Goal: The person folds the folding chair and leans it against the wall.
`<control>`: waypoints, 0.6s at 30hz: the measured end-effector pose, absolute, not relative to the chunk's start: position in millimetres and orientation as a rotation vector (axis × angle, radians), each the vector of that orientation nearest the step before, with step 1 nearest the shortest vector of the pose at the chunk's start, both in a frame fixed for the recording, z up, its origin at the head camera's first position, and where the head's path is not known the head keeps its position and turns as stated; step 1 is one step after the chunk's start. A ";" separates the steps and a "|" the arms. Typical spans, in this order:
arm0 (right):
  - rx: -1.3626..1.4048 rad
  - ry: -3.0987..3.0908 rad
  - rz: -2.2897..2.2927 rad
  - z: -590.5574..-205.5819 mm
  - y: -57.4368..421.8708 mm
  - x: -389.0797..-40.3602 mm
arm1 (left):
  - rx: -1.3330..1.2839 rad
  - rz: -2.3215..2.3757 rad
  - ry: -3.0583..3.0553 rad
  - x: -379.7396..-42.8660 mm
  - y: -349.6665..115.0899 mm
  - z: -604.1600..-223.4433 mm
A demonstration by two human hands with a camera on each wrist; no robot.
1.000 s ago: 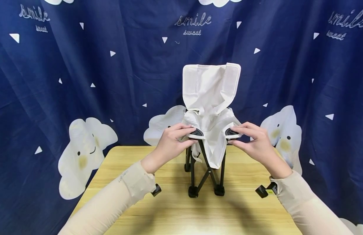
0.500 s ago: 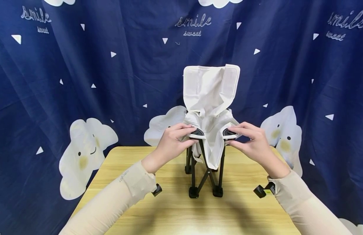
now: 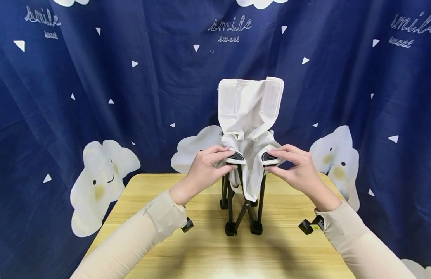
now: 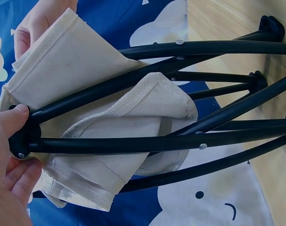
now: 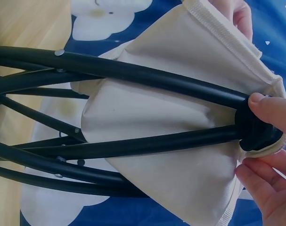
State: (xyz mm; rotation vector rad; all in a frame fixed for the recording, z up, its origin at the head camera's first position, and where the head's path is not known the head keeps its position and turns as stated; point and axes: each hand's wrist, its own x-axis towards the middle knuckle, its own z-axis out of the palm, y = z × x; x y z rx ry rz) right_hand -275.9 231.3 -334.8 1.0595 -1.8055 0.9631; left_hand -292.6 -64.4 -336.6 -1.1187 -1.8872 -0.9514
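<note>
A small folding chair (image 3: 250,104) with off-white fabric and a black crossed-leg frame (image 4: 171,143) stands partly folded on the table. Its backrest rises at the rear, and the seat cloth sags in a crease between the front corners. My left hand (image 3: 210,166) pinches the front left corner, thumb below and fingers on top of the black corner piece (image 3: 236,155). On the other side, my right hand (image 3: 297,164) grips the front right corner the same way, its thumb against the black joint (image 5: 256,125) in the right wrist view. The rear corners are partly hidden by cloth.
The chair's black feet (image 3: 231,228) rest on a light wooden table (image 3: 187,255). Behind it hangs a dark blue curtain (image 3: 173,77) with white clouds and triangles. A black wrist camera (image 3: 306,226) juts out below my right wrist.
My right hand has moved left, bringing the front right corner and its leg closer to the left ones. The seat cloth has creased more narrowly; my left hand has barely shifted.
</note>
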 end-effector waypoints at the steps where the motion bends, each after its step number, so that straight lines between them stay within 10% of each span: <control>1: 1.052 -1.814 0.965 -334.5 231.0 -276.0 | -1.120 -0.951 -1.885 -292.9 -63.8 -336.5; 18: 1.030 -1.855 0.986 -331.0 222.9 -276.0 | -1.132 -0.951 -1.884 -290.3 -58.6 -334.0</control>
